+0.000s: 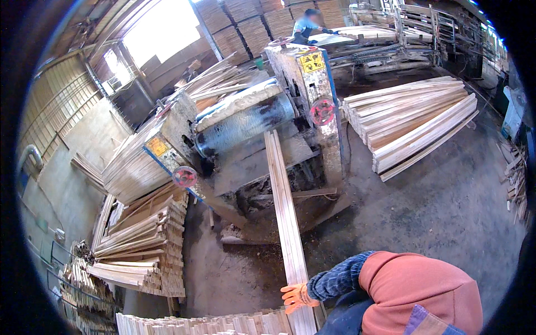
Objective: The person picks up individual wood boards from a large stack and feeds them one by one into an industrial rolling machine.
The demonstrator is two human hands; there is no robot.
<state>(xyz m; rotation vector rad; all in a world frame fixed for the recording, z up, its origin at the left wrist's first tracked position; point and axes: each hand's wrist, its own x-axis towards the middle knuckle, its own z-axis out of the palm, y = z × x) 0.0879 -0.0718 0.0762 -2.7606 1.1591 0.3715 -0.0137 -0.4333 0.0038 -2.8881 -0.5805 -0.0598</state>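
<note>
The right hand, in an orange glove, lies across the long boards, fingers slightly parted at their left edge; whether it grips, I can't tell, nor what the left hand is doing. The boards run away lengthwise beneath it, leaning a touch left: straight, flat, pale wood with pinkish streaks. Their far ends reach a bluish metal roller on a scuffed, dusty machine.
</note>
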